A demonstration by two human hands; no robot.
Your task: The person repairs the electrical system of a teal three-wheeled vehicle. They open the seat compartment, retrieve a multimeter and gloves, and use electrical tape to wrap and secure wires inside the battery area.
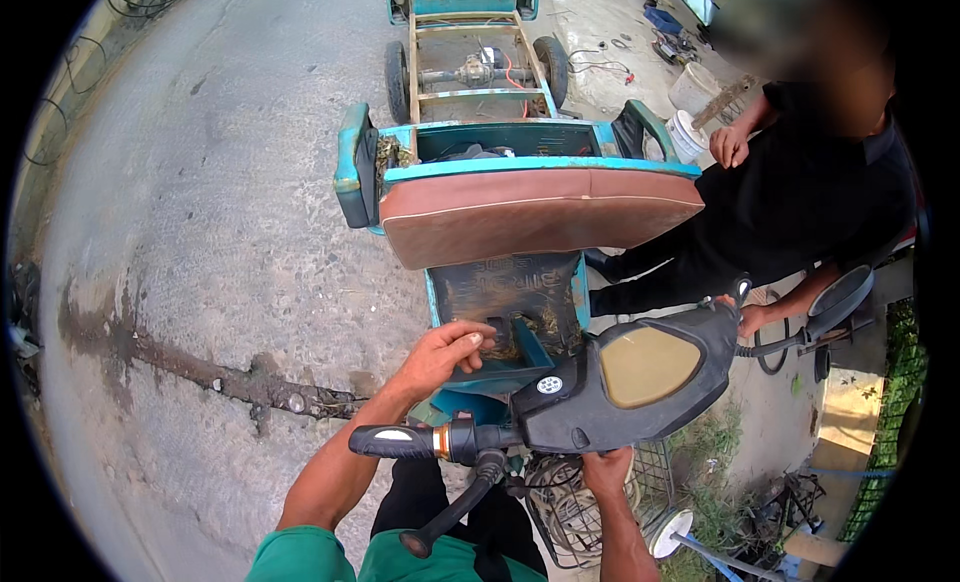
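My left hand (446, 359) hovers above the dark foot deck (495, 287) of a teal three-wheeler, fingers loosely bent, holding nothing visible. Below it is the left handlebar grip (395, 441). My right hand (607, 475) is closed at the underside of the black handlebar housing (630, 392); what its fingers grip is hidden. A wire basket (560, 507) with coiled cable sits beside it. A brown seat cushion (530, 217) tilts across the seat box (505, 137). A co-worker (800, 182) stands at the right, one hand (750, 319) near the far end of the handlebar.
Behind the seat box stretches an open cargo frame (465, 17) with wheels (396, 82). Buckets (688, 132), tools and cables lie at the back right. A cracked concrete road (200, 232) runs on the left. Weeds and green mesh (870, 442) line the lower right.
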